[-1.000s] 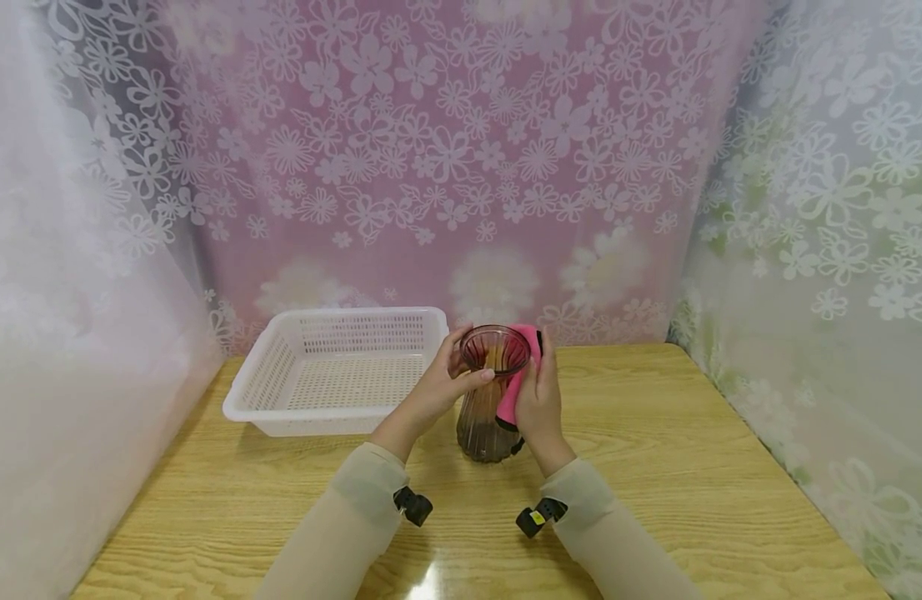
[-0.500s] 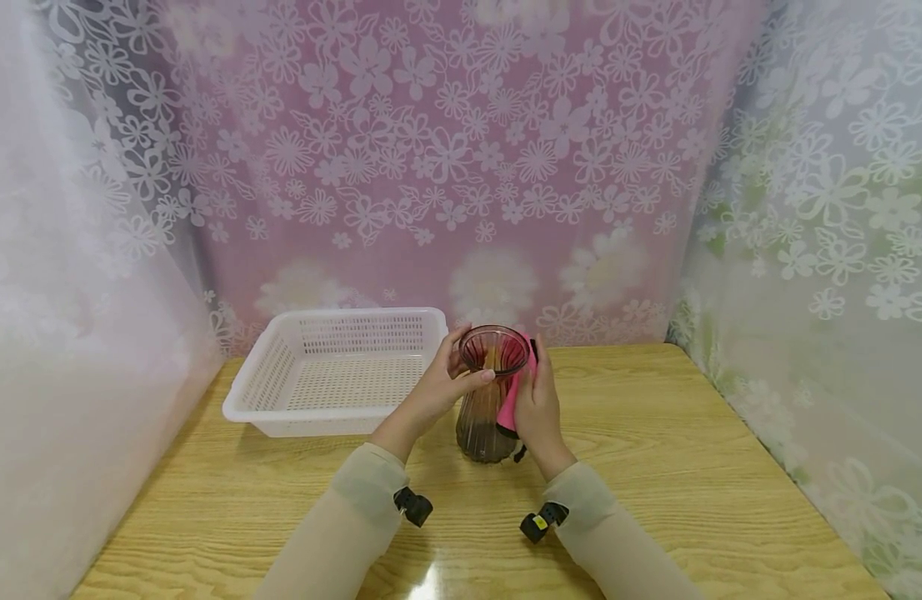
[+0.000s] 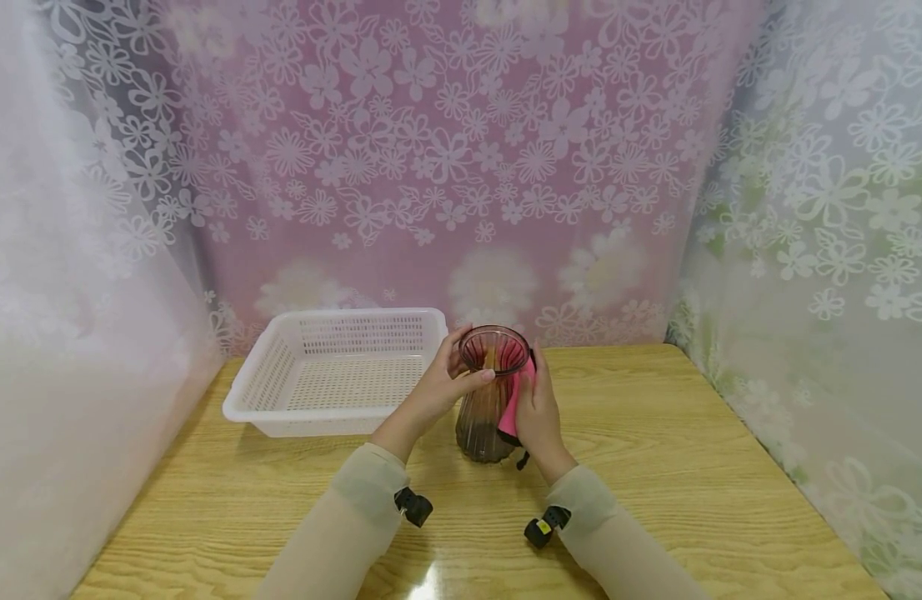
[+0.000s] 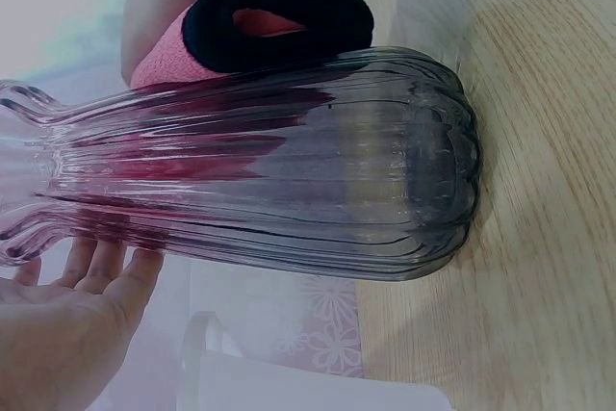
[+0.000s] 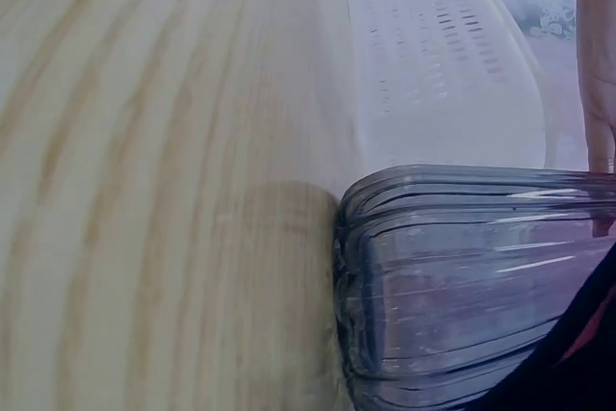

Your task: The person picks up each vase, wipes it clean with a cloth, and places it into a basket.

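Gripping the fluted pink-to-grey glass vase point(image 3: 478, 417) near its rim, the left hand point(image 3: 440, 379) keeps it upright at the head view's lower centre. The right hand point(image 3: 539, 415) holds a pink cloth with black edging point(image 3: 511, 410) against the vase's right side. Rubbing seems under way; how much surface is done or left cannot be told. No brand or writing is legible.
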Available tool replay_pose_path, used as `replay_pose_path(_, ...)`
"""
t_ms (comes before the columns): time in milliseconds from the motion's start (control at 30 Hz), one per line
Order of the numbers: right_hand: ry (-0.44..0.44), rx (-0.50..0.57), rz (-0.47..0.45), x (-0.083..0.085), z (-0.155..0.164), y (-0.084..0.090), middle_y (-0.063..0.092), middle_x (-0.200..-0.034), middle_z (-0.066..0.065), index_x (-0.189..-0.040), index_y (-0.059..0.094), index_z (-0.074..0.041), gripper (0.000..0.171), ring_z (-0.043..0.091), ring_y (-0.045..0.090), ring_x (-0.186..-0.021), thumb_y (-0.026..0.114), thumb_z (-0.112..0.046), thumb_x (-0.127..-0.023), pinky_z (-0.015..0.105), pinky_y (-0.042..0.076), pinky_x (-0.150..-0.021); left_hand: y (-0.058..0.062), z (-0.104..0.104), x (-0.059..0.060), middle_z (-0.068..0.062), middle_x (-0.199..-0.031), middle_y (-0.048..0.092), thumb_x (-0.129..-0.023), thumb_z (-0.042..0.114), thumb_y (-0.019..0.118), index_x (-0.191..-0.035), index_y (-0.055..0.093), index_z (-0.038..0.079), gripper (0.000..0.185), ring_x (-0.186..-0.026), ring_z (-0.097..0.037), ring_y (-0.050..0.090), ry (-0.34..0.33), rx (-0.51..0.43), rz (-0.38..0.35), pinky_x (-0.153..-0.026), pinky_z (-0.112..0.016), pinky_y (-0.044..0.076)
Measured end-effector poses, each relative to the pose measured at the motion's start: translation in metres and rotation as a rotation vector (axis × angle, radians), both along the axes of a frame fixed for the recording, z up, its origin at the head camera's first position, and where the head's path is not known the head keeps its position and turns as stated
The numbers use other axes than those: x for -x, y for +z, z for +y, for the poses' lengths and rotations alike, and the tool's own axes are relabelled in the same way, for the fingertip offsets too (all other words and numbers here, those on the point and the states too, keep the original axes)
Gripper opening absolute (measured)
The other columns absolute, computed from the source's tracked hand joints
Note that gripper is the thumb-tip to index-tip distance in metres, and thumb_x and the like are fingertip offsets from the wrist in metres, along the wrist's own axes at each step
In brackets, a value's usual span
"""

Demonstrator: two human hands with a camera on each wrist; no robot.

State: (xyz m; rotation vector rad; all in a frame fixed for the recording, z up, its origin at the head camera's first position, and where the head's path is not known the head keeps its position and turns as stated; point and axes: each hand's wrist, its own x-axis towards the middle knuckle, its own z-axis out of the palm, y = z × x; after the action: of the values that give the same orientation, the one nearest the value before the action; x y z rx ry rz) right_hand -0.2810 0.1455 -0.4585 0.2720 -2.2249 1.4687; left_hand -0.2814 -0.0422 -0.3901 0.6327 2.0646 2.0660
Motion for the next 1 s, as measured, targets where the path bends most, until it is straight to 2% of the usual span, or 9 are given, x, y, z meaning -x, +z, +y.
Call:
replay_pose_path(167,0.005,-0.003,-0.037,0.001,0.003,-0.005,0.021,-0.164,0.014,-0.162,0.014,-0.020,0.055,0.039,0.032,-0.144,0.030,-0.033,-0.111,0.061,0.029,-0.112,0.000,0.001,0.000,-0.012,-0.154,0.042,-0.092,0.017,0.072,-0.159,0.019,0.030,0.087,-0.143,-0.031,0.036,0.006,-0.009,0.000,-0.115,-0.056,0.028)
replay_pose_path(367,0.010,-0.021,-0.078,0.003,0.006,-0.009,0.024,-0.162,0.020,-0.161,0.015,-0.011,0.058,0.043,0.031,-0.143,0.030,-0.036,-0.111,0.063,0.027,-0.113,0.003,0.001,-0.001,-0.013,-0.154,0.041,-0.092,0.016,0.073,-0.161,0.016,0.024,0.090,-0.143,-0.032,0.036,-0.006,-0.025,0.002,-0.115,-0.055,0.028)
replay_pose_path(733,-0.012,-0.074,-0.238,0.004,0.010,-0.013,0.024,-0.161,0.022,-0.161,0.013,-0.010,0.062,0.044,0.030,-0.144,0.027,-0.042,-0.110,0.062,0.025,-0.114,0.003,0.000,-0.001,-0.014,-0.155,0.040,-0.093,0.016,0.072,-0.161,0.017,0.026,0.088,-0.144,-0.033,0.034,-0.010,-0.027,-0.005,-0.115,-0.057,0.028)
replay_pose_path(867,-0.006,-0.099,-0.283,0.006,0.012,-0.015,0.027,-0.159,0.025,-0.159,0.015,-0.005,0.063,0.046,0.032,-0.142,0.027,-0.042,-0.110,0.062,0.026,-0.113,0.001,0.000,-0.001,-0.014,-0.155,0.039,-0.092,0.018,0.072,-0.160,0.019,0.028,0.087,-0.145,-0.033,0.033,-0.011,-0.029,-0.006,-0.115,-0.057,0.028)
replay_pose_path(1000,-0.009,-0.167,-0.323,0.011,0.015,-0.017,0.031,-0.156,0.030,-0.157,0.019,0.001,0.060,0.047,0.035,-0.139,0.027,-0.037,-0.111,0.062,0.028,-0.113,0.001,0.000,0.000,-0.013,-0.155,0.040,-0.092,0.021,0.074,-0.159,0.020,0.030,0.087,-0.145,-0.032,0.034,-0.013,-0.026,-0.002,-0.114,-0.057,0.029)
